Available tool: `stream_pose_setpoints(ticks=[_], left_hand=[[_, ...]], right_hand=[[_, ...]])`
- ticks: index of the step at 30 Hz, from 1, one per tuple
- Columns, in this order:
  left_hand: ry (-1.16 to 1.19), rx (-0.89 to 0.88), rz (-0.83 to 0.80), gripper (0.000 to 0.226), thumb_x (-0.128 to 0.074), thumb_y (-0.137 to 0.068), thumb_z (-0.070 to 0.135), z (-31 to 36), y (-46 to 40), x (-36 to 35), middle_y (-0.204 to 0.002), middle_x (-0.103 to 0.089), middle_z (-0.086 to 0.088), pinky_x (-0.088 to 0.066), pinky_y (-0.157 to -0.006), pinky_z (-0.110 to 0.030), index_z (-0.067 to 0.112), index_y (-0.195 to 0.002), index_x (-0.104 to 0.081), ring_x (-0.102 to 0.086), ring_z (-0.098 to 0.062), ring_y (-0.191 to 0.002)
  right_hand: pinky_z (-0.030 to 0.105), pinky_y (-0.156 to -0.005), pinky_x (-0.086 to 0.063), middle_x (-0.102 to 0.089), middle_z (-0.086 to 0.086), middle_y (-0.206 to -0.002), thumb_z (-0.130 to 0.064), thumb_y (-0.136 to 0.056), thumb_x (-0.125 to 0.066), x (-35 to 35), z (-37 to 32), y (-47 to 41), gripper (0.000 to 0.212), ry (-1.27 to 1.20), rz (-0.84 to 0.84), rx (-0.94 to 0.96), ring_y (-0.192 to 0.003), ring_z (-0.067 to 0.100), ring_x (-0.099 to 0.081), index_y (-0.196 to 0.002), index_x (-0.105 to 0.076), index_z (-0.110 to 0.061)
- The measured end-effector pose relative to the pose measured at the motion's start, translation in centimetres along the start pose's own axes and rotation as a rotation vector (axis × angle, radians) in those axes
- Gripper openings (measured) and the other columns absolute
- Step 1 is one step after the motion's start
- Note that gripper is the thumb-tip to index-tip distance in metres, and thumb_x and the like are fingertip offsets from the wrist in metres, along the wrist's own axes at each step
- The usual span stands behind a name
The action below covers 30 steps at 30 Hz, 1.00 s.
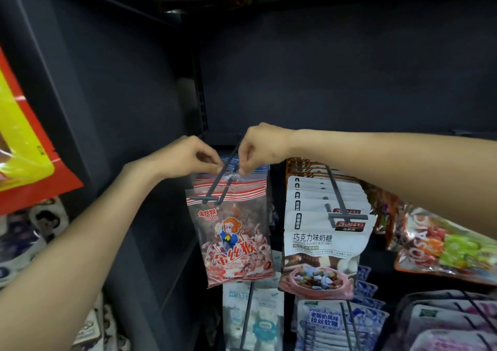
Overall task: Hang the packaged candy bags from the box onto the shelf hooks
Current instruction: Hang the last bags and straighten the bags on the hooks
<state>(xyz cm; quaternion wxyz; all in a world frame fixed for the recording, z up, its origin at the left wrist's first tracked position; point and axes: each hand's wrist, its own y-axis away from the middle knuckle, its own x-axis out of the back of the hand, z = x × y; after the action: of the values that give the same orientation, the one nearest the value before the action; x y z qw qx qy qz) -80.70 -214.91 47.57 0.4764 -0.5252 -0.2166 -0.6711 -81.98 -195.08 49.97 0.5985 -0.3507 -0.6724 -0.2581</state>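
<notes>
Both hands meet at the back of a dark shelf hook (215, 186) that juts toward the camera. The left hand (185, 157) pinches the top edge of a monkey candy bag (258, 174) just left of the hook's rods, fingers curled and thumb pressed to forefinger. The right hand (259, 146) pinches the same clear top strip just right of the rods, fingertips (243, 169) pointing down. That bag sits behind several like bags already threaded on the hook; the front one (236, 240), red-and-white striped with a cartoon monkey, hangs below the hook's crossbar. Right of the hook, a row of white chocolate milk candy pouches (322, 240) hangs from a neighbouring hook (339, 205). Behind the hook stands the dark back panel (336, 68).
</notes>
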Motion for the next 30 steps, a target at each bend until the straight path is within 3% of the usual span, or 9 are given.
stream_pose_setpoints(ticks=[3,7,12,17,19,22,24,27,30], left_hand=[[-0.044,0.017,-0.017,0.007,-0.070,-0.084,0.023,0.2,-0.3,0.2,-0.084,-0.071,0.014,-0.048,-0.073,-0.014,0.028,-0.087,-0.074,-0.062,0.004,-0.077],[0.074,0.080,-0.081,0.012,-0.065,-0.088,0.023,0.1,-1.1,0.1,-0.081,-0.071,0.015,-0.047,-0.072,-0.014,0.030,-0.081,-0.072,-0.063,0.005,-0.072],[0.090,0.097,-0.153,0.015,-0.062,-0.091,0.021,0.0,-1.5,-0.3,-0.086,-0.073,0.003,-0.052,-0.076,-0.022,0.014,-0.090,-0.074,-0.066,-0.006,-0.077],[0.099,0.122,-0.238,0.017,-0.057,-0.093,0.019,0.1,-1.8,0.0,-0.091,-0.071,0.011,-0.047,-0.073,-0.007,0.017,-0.098,-0.073,-0.064,0.006,-0.077],[0.102,0.149,-0.261,0.017,-0.057,-0.093,0.019,0.0,-2.0,0.2,-0.092,-0.072,0.009,-0.049,-0.080,-0.015,0.018,-0.097,-0.073,-0.064,0.002,-0.081],[0.081,0.159,-0.276,0.017,-0.060,-0.092,0.022,-0.2,-2.2,0.3,-0.097,-0.073,0.002,-0.046,-0.095,-0.038,0.015,-0.098,-0.075,-0.064,-0.021,-0.094],[0.101,0.161,-0.271,0.015,-0.063,-0.089,0.020,0.0,-2.1,0.4,-0.096,-0.074,0.001,-0.046,-0.096,-0.038,0.015,-0.097,-0.075,-0.064,-0.020,-0.094],[0.095,0.155,-0.263,0.013,-0.068,-0.086,0.015,0.6,-2.3,0.7,-0.094,-0.074,-0.003,-0.049,-0.094,-0.036,0.011,-0.095,-0.075,-0.066,-0.019,-0.091],[0.003,0.155,-0.263,0.012,-0.071,-0.083,0.014,1.3,-2.4,0.8,-0.092,-0.074,-0.003,-0.051,-0.091,-0.040,0.011,-0.093,-0.075,-0.066,-0.019,-0.089]], right_hand=[[0.017,-0.070,-0.045,-0.069,-0.011,-0.082,-0.029,-0.082,-0.073,0.0,0.0,-0.2,0.011,-0.005,-0.019,-0.019,-0.079,0.006,-0.060,-0.082,-0.073,-0.018],[0.014,-0.066,-0.043,-0.070,-0.002,-0.092,-0.028,-0.086,-0.069,0.8,0.5,-0.3,0.022,-0.085,-0.137,-0.077,-0.078,0.008,-0.059,-0.098,-0.074,-0.010],[0.015,-0.072,-0.043,-0.067,-0.011,-0.082,-0.036,-0.086,-0.068,0.2,1.3,-0.1,0.019,-0.183,-0.166,-0.099,-0.072,0.004,-0.057,-0.084,-0.073,-0.018],[0.014,-0.073,-0.041,-0.064,-0.015,-0.077,-0.030,-0.087,-0.068,0.1,1.2,0.0,0.023,-0.211,-0.163,-0.085,-0.071,0.003,-0.057,-0.098,-0.074,-0.011],[0.019,-0.083,-0.044,-0.064,-0.015,-0.080,-0.031,-0.088,-0.067,0.5,1.2,0.1,0.019,-0.214,-0.206,-0.090,-0.073,0.003,-0.057,-0.098,-0.072,-0.015],[0.033,-0.102,-0.043,-0.065,-0.016,-0.084,-0.034,-0.088,-0.066,0.8,1.5,0.1,0.010,-0.191,-0.238,-0.112,-0.075,0.002,-0.057,-0.093,-0.070,-0.026],[0.038,-0.107,-0.040,-0.065,-0.016,-0.086,-0.033,-0.089,-0.065,0.9,1.7,0.0,0.006,-0.193,-0.249,-0.125,-0.077,0.003,-0.057,-0.093,-0.069,-0.029],[0.031,-0.099,-0.045,-0.065,-0.016,-0.087,-0.028,-0.088,-0.066,0.8,1.5,-0.2,0.010,-0.190,-0.253,-0.098,-0.083,0.006,-0.059,-0.097,-0.071,-0.025],[0.014,-0.070,-0.047,-0.063,-0.015,-0.082,-0.020,-0.088,-0.067,0.6,1.0,-0.5,0.016,-0.139,-0.197,-0.047,-0.077,0.004,-0.057,-0.101,-0.071,-0.013]])
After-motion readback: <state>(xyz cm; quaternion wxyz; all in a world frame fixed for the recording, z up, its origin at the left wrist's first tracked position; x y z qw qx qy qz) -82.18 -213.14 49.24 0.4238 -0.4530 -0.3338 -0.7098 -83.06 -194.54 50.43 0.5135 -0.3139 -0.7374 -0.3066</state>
